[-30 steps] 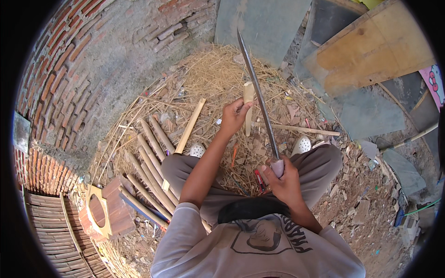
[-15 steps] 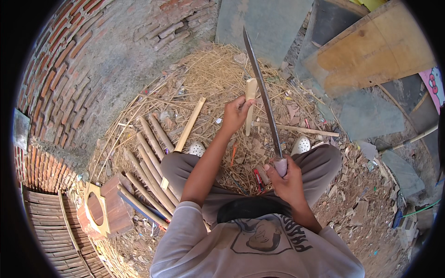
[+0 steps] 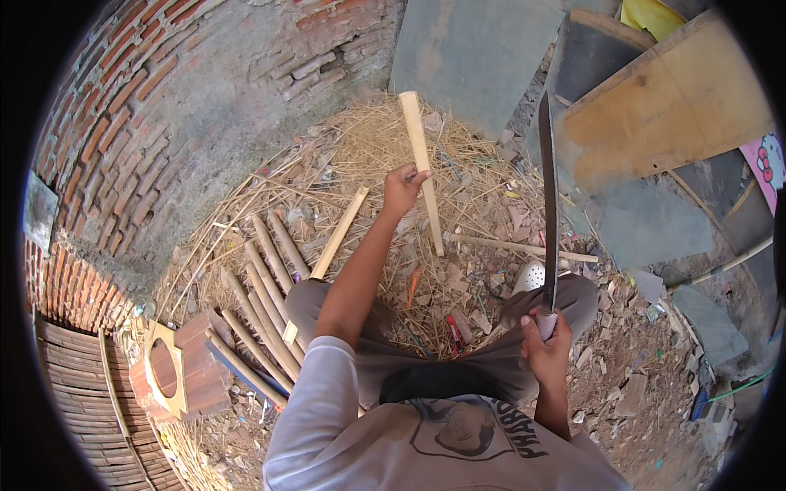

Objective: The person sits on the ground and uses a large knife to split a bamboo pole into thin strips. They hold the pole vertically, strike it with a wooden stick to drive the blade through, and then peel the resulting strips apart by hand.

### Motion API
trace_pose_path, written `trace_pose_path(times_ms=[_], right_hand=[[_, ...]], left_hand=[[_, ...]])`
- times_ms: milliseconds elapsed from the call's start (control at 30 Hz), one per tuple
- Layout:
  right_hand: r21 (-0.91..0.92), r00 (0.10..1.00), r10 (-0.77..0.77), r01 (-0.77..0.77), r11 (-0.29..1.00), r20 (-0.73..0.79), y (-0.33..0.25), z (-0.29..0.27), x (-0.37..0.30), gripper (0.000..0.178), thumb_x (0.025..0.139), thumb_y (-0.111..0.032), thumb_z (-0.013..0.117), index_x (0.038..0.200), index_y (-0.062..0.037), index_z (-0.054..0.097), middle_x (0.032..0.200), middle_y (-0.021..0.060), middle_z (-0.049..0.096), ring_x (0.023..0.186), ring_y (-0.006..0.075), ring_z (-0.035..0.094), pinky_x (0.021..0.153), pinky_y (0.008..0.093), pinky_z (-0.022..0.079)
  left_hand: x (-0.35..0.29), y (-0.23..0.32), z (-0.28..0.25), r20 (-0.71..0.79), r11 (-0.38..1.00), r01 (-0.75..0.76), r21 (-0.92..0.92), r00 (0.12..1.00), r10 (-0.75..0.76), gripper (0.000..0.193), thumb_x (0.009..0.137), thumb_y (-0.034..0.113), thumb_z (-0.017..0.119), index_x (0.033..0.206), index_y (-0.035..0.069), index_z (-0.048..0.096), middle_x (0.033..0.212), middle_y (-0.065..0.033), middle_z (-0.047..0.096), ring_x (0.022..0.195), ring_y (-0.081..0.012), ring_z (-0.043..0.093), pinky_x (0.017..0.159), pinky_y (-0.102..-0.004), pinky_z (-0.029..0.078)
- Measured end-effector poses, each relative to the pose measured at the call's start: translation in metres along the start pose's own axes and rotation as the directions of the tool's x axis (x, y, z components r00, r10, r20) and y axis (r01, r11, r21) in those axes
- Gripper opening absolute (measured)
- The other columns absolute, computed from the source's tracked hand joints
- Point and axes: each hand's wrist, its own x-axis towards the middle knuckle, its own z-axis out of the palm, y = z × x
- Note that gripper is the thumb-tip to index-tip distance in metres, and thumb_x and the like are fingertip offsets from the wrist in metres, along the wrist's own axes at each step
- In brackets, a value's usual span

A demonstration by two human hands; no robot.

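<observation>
Left hand (image 3: 403, 186) gripped a pale split wooden stick (image 3: 421, 168) tight; right hand (image 3: 547, 353) clenched a long dark steel machete (image 3: 548, 204).

Pale tan stick (image 3: 421, 164); dark grey blade (image 3: 548, 204); red-brown brick wall (image 3: 106, 123)

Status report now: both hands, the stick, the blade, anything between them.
Left hand gripping pale wooden stick, held up, out front. Right hand gripping long machete, blade pointing up. Stick and blade apart, nothing between. Split sticks lying left of the knees.
</observation>
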Motion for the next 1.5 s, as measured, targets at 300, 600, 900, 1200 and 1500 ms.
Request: trace_pose_path(times_ms=[300,600,900,1200,1500], right_hand=[[-0.032,0.984,0.063,-0.069,0.997,-0.165,0.06,-0.049,-0.007,0.019,0.092,-0.013,0.066,0.099,-0.002,0.053,0.067,0.002,0.051,0.042,0.0078,0.044,0.038,0.025,0.036],[-0.01,0.995,0.09,-0.091,0.996,-0.044,0.068,-0.029,0.0,0.019,0.093,-0.015,0.066,0.102,-0.0028,0.054,0.069,0.0017,0.051,0.043,0.0069,0.043,0.037,0.0233,0.037],[0.003,0.978,0.13,-0.132,0.991,0.162,0.058,0.01,0.013,0.018,0.092,-0.012,0.067,0.101,-0.0029,0.055,0.068,0.0023,0.053,0.041,0.0076,0.044,0.038,0.0242,0.036],[0.02,0.966,0.161,-0.168,0.986,0.205,0.051,0.027,0.008,0.017,0.091,-0.009,0.068,0.1,-0.0024,0.055,0.066,0.0013,0.053,0.041,0.0072,0.043,0.038,0.0247,0.036],[0.068,0.982,0.073,-0.061,0.996,-0.176,0.043,-0.033,0.006,0.015,0.092,-0.01,0.067,0.099,-0.0023,0.056,0.063,0.0,0.051,0.041,0.007,0.043,0.038,0.0243,0.035]], left_hand=[[0.014,0.103,-0.193,-0.648,0.829,-0.202,-0.522,0.725,-0.232,0.027,0.095,0.011,0.064,0.115,-0.004,0.055,0.103,-0.0098,0.065,0.085,-0.022,0.068,0.076,-0.038,0.064],[-0.266,-0.055,-0.344,-0.851,0.694,-0.507,-0.512,0.19,-0.49,0.025,0.101,0.006,0.05,0.123,-0.005,0.047,0.114,-0.0193,0.061,0.099,-0.0353,0.068,0.086,-0.0457,0.063],[-0.43,-0.086,-0.308,-0.896,0.861,-0.4,-0.313,-0.176,-0.407,0.035,0.1,0.009,0.053,0.126,-0.007,0.036,0.123,-0.0246,0.053,0.111,-0.0407,0.062,0.097,-0.0499,0.058],[-0.24,0.038,-0.293,-0.934,0.886,-0.392,-0.246,0.34,-0.109,0.027,0.097,0.009,0.061,0.118,0.0,0.047,0.105,-0.0164,0.065,0.092,-0.0258,0.07,0.076,-0.0395,0.065],[-0.066,0.111,-0.169,-0.584,0.805,-0.282,-0.523,0.806,-0.096,0.034,0.1,0.036,0.058,0.11,0.005,0.05,0.092,-0.0101,0.062,0.083,-0.0223,0.064,0.079,-0.0402,0.057]])
